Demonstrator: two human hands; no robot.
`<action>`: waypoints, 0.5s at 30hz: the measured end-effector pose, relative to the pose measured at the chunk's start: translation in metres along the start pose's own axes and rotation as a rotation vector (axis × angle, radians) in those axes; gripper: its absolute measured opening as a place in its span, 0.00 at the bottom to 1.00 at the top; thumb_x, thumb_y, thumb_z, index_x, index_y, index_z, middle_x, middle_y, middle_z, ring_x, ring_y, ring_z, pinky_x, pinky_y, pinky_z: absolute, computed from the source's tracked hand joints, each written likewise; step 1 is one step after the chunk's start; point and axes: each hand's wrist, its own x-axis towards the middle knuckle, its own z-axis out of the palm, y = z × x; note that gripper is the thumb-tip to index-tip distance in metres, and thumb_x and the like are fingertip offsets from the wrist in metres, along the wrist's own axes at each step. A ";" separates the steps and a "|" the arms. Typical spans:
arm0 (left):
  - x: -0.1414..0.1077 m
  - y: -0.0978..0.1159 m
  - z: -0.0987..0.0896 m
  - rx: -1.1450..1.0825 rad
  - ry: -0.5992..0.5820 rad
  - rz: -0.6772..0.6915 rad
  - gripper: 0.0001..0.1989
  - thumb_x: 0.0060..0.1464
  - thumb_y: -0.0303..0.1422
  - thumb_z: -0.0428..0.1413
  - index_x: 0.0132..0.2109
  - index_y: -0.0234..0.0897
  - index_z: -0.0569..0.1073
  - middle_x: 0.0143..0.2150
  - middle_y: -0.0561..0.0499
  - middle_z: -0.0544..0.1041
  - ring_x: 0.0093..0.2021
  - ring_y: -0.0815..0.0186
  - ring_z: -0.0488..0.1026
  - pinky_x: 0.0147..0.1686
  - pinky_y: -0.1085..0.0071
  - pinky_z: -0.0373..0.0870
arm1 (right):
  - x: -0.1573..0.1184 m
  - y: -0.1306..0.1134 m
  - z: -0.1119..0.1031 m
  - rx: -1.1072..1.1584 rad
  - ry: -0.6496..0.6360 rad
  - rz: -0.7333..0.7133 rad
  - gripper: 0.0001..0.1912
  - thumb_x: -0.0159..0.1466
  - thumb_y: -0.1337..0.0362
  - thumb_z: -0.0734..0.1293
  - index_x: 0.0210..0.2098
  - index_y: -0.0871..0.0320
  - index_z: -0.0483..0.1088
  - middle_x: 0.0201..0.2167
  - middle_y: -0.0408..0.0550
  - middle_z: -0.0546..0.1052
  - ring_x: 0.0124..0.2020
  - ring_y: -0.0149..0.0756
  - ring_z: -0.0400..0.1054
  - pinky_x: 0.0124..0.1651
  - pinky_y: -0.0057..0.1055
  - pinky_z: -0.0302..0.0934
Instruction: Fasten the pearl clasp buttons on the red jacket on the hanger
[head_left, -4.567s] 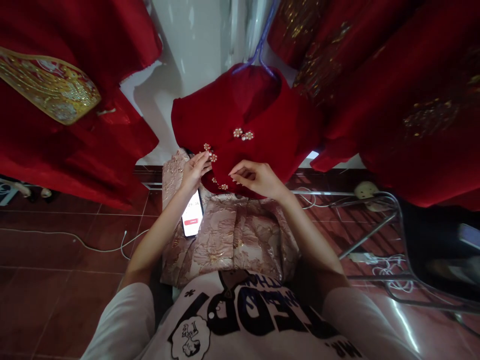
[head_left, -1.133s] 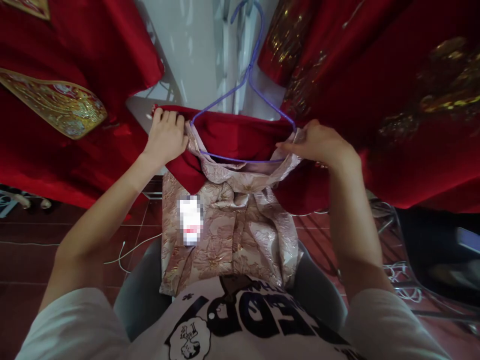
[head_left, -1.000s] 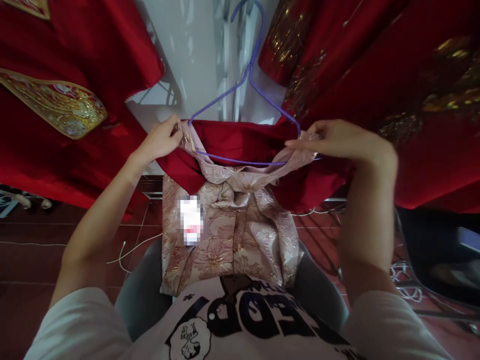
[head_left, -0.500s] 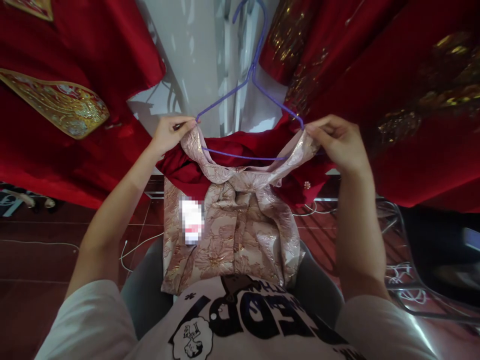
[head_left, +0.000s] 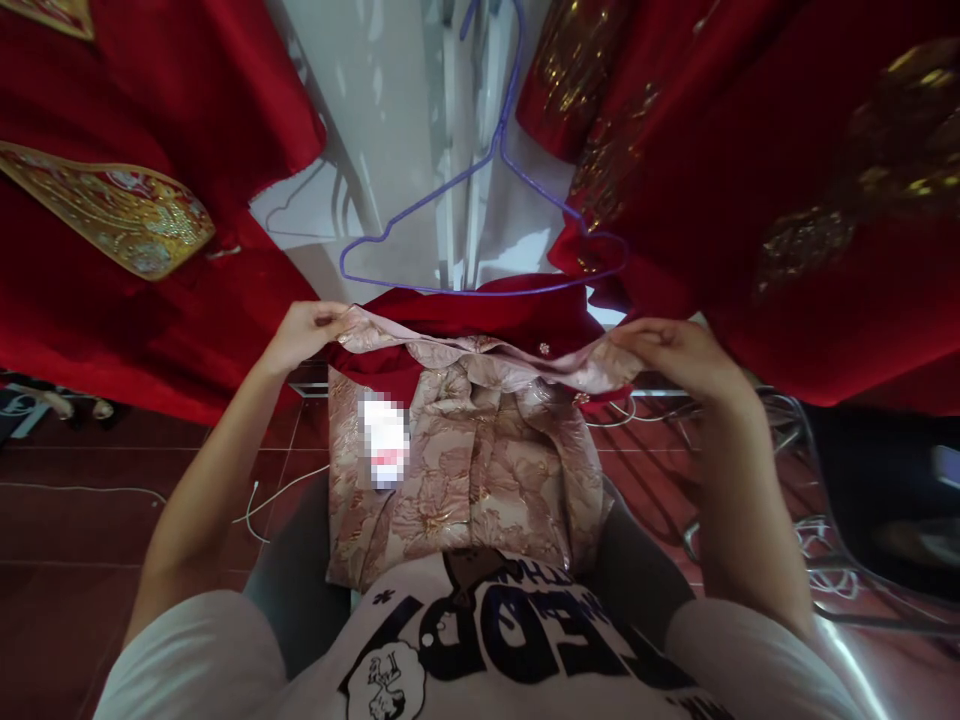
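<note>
A pink and gold brocade garment lies across my lap, its upper edge pulled taut between my hands. My left hand pinches the left end of that edge. At the other end, my right hand grips the fabric between thumb and fingers. Just above the edge hangs a purple wire hanger, its whole outline visible and apart from the brocade. Dark red cloth with small flower-shaped ornaments shows behind the stretched edge. A blurred white patch covers part of the garment at left.
Red garments with gold embroidery hang at left and right. A pale wall panel stands between them. White cables lie on the red tiled floor. A metal-framed dark chair is at right.
Both hands have moved down and slightly apart with the garment's edge. The hanger, whose shoulders were inside the neckline, is now out of the fabric and hangs above it.
</note>
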 end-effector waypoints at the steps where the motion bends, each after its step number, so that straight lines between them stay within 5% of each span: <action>1: -0.002 0.008 0.002 -0.002 -0.005 0.029 0.22 0.47 0.53 0.71 0.35 0.37 0.81 0.35 0.47 0.83 0.35 0.61 0.80 0.36 0.68 0.79 | -0.009 -0.008 0.001 -0.017 -0.060 -0.022 0.10 0.52 0.57 0.75 0.30 0.56 0.79 0.25 0.47 0.79 0.25 0.33 0.70 0.29 0.30 0.64; 5: 0.008 0.045 0.026 0.068 0.075 0.328 0.16 0.59 0.47 0.65 0.41 0.37 0.79 0.39 0.49 0.83 0.39 0.62 0.80 0.43 0.67 0.78 | -0.025 -0.039 0.010 -0.123 -0.005 -0.361 0.13 0.58 0.52 0.73 0.34 0.54 0.79 0.31 0.45 0.82 0.32 0.35 0.75 0.39 0.34 0.68; 8: 0.026 0.065 0.063 0.166 -0.123 0.531 0.10 0.66 0.39 0.59 0.46 0.37 0.78 0.51 0.47 0.83 0.50 0.59 0.80 0.52 0.62 0.76 | -0.022 -0.055 0.020 -0.249 0.210 -0.576 0.10 0.64 0.55 0.70 0.37 0.54 0.79 0.34 0.47 0.83 0.37 0.38 0.78 0.45 0.37 0.69; 12: 0.047 0.068 0.104 0.279 -0.290 0.666 0.03 0.67 0.31 0.56 0.43 0.38 0.75 0.60 0.43 0.78 0.61 0.56 0.75 0.63 0.55 0.69 | -0.007 -0.054 0.021 -0.321 0.446 -0.667 0.05 0.66 0.61 0.68 0.37 0.52 0.77 0.44 0.46 0.84 0.49 0.43 0.79 0.62 0.47 0.66; 15: 0.048 0.064 0.115 0.319 -0.354 0.676 0.03 0.68 0.30 0.55 0.45 0.39 0.74 0.57 0.43 0.79 0.59 0.58 0.76 0.63 0.56 0.69 | 0.013 -0.032 0.006 -0.377 0.537 -0.638 0.04 0.66 0.62 0.67 0.38 0.53 0.74 0.55 0.48 0.81 0.62 0.46 0.73 0.74 0.56 0.49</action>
